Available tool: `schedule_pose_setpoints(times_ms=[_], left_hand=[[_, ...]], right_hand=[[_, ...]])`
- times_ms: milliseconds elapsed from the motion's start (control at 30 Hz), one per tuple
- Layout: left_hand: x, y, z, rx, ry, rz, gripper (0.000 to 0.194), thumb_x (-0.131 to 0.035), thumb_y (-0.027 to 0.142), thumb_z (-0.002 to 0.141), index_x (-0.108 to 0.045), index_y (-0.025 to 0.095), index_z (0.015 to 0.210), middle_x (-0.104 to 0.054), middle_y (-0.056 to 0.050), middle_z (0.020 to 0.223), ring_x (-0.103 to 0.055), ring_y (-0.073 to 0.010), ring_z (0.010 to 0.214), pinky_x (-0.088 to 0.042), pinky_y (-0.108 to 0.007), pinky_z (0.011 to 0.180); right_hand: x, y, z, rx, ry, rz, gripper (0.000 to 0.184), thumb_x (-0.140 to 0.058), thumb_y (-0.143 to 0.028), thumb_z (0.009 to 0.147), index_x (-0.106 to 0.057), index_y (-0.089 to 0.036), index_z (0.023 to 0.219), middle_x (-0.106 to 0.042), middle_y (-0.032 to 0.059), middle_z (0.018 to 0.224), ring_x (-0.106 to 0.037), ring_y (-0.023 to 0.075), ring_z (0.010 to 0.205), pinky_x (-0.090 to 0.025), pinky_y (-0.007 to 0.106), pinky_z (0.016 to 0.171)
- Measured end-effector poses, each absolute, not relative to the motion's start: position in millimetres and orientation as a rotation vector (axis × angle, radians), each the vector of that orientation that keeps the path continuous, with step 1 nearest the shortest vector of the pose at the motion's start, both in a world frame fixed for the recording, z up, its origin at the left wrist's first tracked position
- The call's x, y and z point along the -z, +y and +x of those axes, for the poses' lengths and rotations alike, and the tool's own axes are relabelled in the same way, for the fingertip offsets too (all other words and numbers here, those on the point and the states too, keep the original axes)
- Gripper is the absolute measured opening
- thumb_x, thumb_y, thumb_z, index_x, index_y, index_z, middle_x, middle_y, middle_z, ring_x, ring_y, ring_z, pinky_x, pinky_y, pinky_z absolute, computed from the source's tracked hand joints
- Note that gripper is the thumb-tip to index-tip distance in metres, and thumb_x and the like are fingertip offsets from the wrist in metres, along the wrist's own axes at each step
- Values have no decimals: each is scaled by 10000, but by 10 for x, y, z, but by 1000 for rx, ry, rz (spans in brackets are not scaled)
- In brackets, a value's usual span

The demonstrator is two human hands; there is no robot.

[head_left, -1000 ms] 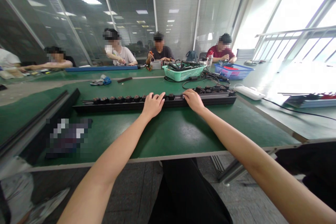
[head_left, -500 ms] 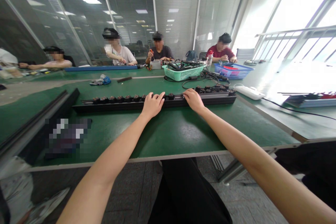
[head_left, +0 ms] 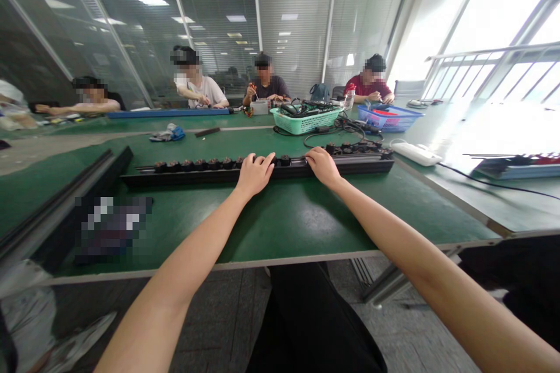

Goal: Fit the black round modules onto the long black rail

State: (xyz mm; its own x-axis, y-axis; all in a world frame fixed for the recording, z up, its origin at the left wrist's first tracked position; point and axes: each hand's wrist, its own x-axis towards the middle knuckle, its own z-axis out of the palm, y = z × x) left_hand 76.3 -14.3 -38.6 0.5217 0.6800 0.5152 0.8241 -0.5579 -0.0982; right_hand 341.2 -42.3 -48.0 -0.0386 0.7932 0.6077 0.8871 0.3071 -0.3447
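A long black rail [head_left: 184,176] lies across the green table [head_left: 280,221], with a row of small dark round parts [head_left: 192,164] set along its top. My left hand [head_left: 255,173] rests on the rail near its middle, fingers spread flat over the top. Just to the right, my right hand [head_left: 322,166] has its fingers curled over the rail's far edge. Both forearms reach out from the near table edge.
More black rails [head_left: 65,198] lie at the left. A green basket [head_left: 304,119] of cables, a blue basket [head_left: 387,118], a white power strip [head_left: 415,154] and a cloth [head_left: 168,134] sit farther back. Several people work on the far side.
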Motion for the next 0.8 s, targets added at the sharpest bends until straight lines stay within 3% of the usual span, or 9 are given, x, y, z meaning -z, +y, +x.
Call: schedule_pose_setpoints(times_ms=[800], left_hand=[[382, -159, 765, 607, -1262, -2439, 550, -334, 390, 1127, -524, 204, 1608, -719, -155, 1400, -514, -390, 1377, -422, -535, 1154]], right_hand=[[476, -426, 3440, 186, -1821, -1531, 307, -503, -146, 1003, -804, -200, 1037, -724, 146, 1164, -648, 282, 1143, -536, 409, 1029]])
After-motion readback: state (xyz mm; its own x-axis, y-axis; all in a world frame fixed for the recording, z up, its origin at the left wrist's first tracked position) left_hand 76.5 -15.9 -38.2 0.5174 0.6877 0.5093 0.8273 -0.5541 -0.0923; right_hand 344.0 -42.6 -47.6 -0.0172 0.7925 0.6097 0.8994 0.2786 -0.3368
